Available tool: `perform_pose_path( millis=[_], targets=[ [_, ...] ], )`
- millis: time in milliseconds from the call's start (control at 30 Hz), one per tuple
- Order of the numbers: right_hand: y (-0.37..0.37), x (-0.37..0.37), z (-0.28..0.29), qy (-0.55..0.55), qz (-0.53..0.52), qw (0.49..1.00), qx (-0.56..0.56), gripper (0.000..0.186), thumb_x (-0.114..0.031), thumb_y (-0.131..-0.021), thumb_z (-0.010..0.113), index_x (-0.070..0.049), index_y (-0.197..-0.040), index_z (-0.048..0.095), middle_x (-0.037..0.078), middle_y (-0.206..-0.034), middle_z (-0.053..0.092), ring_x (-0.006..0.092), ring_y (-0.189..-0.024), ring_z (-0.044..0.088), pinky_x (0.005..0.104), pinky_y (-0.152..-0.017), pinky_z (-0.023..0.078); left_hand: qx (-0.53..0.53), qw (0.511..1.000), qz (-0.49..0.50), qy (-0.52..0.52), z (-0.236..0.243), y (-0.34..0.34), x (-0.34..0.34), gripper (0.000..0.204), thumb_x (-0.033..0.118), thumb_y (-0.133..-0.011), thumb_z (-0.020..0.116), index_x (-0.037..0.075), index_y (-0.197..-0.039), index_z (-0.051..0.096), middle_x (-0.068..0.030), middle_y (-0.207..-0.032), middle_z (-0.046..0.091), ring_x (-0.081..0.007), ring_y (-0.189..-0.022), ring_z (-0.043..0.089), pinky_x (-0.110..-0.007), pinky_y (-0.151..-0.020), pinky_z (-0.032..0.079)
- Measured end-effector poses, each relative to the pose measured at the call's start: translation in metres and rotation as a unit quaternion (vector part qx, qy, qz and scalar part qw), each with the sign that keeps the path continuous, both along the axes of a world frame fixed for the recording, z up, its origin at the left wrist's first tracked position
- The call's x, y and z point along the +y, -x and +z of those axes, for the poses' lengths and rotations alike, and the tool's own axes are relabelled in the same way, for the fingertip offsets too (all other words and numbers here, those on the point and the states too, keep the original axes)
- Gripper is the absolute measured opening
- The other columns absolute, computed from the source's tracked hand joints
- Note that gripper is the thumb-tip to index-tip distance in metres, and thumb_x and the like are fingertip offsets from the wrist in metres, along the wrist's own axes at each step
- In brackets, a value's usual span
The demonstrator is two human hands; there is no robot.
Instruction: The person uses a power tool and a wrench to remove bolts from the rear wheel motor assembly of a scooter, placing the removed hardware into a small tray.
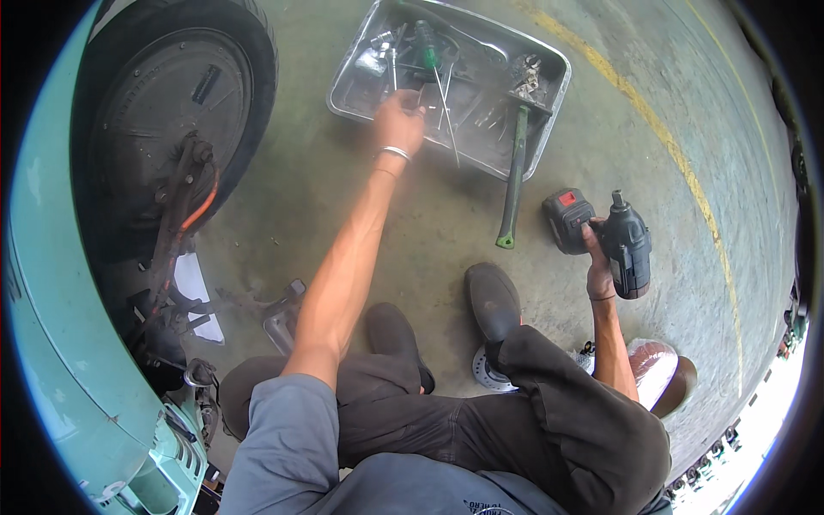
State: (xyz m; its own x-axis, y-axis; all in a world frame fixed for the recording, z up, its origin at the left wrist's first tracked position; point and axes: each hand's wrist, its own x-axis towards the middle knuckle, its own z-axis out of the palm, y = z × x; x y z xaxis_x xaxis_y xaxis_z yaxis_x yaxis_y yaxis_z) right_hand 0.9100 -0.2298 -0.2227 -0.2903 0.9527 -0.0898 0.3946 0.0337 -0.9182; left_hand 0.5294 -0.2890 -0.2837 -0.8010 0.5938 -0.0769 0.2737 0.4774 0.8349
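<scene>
your left hand (400, 124) is at the near edge of the metal tray (347, 107), which gathers the loose tools (394, 70); its fingers curl close, but i can't tell whether they pinch anything. your right hand (598, 266) has its fingers clamped around the grip of the cordless driver (631, 249), out to your right, seemingly clear of the other arm. the green-handled tool (515, 163) overhangs the rim, probably too long to fit; the screwdriver (427, 47) points across it too.
</scene>
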Motion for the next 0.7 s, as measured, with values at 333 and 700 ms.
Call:
perform_pose_path(
  millis=[333,700],
  targets=[
    [-0.005,0.001,-0.005,-0.011,0.008,0.998,-0.054,0.023,-0.020,-0.086,0.071,-0.005,-0.102,0.062,0.001,-0.093,0.061,0.0125,-0.090,0.056,0.0309,-0.085,0.045,0.086,0.996,-0.016,0.022,-0.004,0.005,0.005,0.027,0.008,-0.078,0.072,0.001,-0.104,0.068,-0.0157,-0.093,0.071,-0.0245,-0.084,0.069,-0.034,-0.077,0.053],
    [-0.004,0.003,-0.006,-0.014,0.007,0.998,-0.065,0.020,-0.018,-0.086,0.071,-0.005,-0.098,0.062,0.001,-0.089,0.059,0.0115,-0.085,0.055,0.0292,-0.082,0.045,0.155,0.982,0.105,-0.015,-0.020,0.096,0.011,0.033,-0.005,-0.076,0.062,0.001,-0.108,0.066,-0.0141,-0.099,0.070,-0.0238,-0.088,0.068,-0.034,-0.083,0.053]
  ],
)
